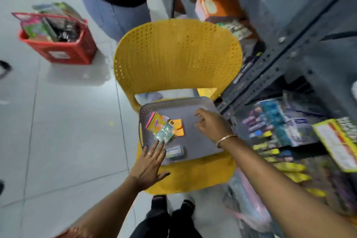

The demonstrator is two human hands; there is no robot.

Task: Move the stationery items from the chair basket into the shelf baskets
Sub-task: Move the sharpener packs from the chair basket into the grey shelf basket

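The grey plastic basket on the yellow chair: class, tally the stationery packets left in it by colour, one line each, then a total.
Pink-edged yellow packet: 1
Orange card packet: 1
Clear shiny blister packet: 1
Small blue-and-white packet: 1
Total: 4 in the grey plastic basket

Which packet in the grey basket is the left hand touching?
The clear shiny packet in the middle of the pile. The left hand has its fingertips on it. The yellow-pink packet, orange packet and blue-white packet lie untouched.
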